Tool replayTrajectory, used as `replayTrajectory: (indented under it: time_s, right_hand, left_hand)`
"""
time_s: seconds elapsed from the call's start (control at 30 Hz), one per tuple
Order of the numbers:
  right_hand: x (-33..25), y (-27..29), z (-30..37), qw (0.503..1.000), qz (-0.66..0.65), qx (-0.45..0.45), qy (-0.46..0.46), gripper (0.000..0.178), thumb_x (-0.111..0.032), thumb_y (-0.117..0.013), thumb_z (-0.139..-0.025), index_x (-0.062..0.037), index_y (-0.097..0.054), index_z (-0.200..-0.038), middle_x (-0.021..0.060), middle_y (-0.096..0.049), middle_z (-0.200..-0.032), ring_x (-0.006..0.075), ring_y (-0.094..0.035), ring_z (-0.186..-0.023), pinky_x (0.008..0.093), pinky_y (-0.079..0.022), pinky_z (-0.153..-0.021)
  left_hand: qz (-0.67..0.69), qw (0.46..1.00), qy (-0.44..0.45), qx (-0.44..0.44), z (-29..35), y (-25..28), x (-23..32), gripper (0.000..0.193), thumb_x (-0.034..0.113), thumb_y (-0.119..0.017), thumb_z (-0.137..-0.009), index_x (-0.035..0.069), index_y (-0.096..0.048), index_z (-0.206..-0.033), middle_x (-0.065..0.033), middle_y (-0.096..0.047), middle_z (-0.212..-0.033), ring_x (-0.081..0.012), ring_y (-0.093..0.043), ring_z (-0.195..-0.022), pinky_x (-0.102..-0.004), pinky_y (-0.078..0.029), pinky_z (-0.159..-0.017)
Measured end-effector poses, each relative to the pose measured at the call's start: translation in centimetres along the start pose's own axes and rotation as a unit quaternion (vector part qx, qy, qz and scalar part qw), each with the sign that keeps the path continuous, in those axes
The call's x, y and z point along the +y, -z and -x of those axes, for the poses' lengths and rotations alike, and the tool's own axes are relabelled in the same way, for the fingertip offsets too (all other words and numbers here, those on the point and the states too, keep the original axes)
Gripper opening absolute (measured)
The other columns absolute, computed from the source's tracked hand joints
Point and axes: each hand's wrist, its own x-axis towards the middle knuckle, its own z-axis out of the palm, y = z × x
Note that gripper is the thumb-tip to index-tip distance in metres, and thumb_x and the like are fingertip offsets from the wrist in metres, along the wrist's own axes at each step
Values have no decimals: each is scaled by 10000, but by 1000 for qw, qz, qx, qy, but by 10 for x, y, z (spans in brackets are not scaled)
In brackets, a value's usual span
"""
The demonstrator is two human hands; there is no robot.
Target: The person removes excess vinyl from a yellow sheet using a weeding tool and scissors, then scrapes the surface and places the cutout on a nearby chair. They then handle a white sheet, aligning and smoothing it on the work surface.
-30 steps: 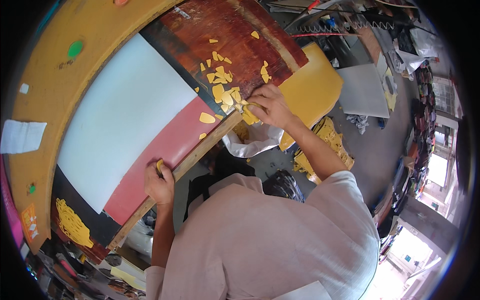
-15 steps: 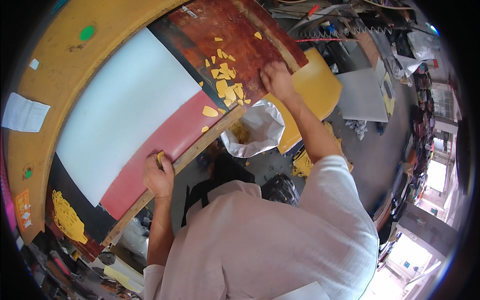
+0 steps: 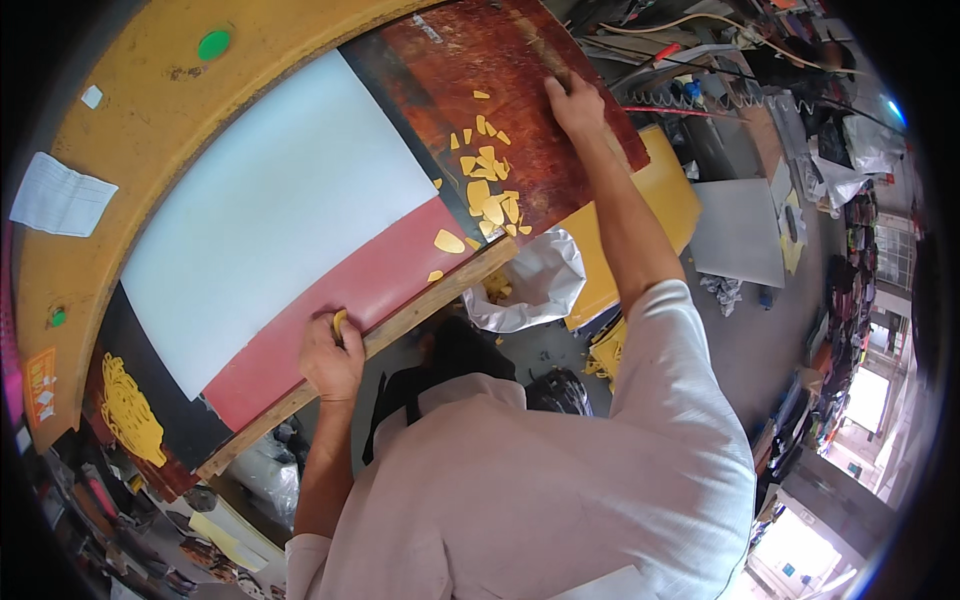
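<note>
One yellow piece (image 3: 340, 321), pinched in left hand (image 3: 331, 357) at red sheet (image 3: 400, 268); long axis near upright, top leaning right. At least two scraps (image 3: 449, 241) on sheet. Right hand (image 3: 578, 104) over brown board (image 3: 510, 62); grip cannot be told.

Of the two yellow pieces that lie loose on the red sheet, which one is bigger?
The upper piece, nearer the white sheet. The other piece is clearly smaller and lies closer to the wooden edge.
</note>
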Motion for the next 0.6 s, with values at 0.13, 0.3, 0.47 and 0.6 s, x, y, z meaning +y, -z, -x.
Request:
replayTrajectory:
  time_s: [0.13, 0.3, 0.47, 0.6]
  right_hand:
    - [-82, -48, 30, 987, -132, -50, 80, 591, -548, -672, -972, -83, -739, -1329, 255, -704, -1343, 424, -632, -1304, 466, -467, -1152]
    - [-106, -33, 109, 951, -70, -68, 293, 468, -469, -716, -930, -148, -772, -1265, 151, -661, -1406, 406, -521, -1385, 495, -385, -1196]
    - [-57, 24, 134, 915, -186, -139, 330, 206, -172, -752, -899, -108, -814, -1085, 117, -711, -1273, 385, -609, -1243, 475, -506, -1070]
    - [-27, 58, 164, 915, -135, -163, 343, 179, -105, -727, -859, -85, -801, -1021, 108, -724, -1216, 369, -626, -1186, 465, -514, -1051]
  left_hand:
    - [-7, 1000, 2, 12, -1, -1, 2, 162, 204, -701, -935, 71, -707, -1027, -148, -701, -944, -382, -696, -812, -478, -566, -714]
    - [-7, 999, -30, 41, -2, 1, 0, 155, 205, -707, -928, 76, -706, -1015, -145, -701, -937, -382, -697, -817, -478, -569, -718]
    - [1, 1000, -2, 19, -2, -2, -2, 144, 212, -699, -928, 82, -713, -990, -132, -705, -941, -375, -694, -817, -479, -565, -715]
    - [-7, 1000, 3, 18, 0, -2, 0, 179, 233, -699, -937, 87, -729, -1035, -129, -726, -967, -347, -710, -786, -452, -573, -699]
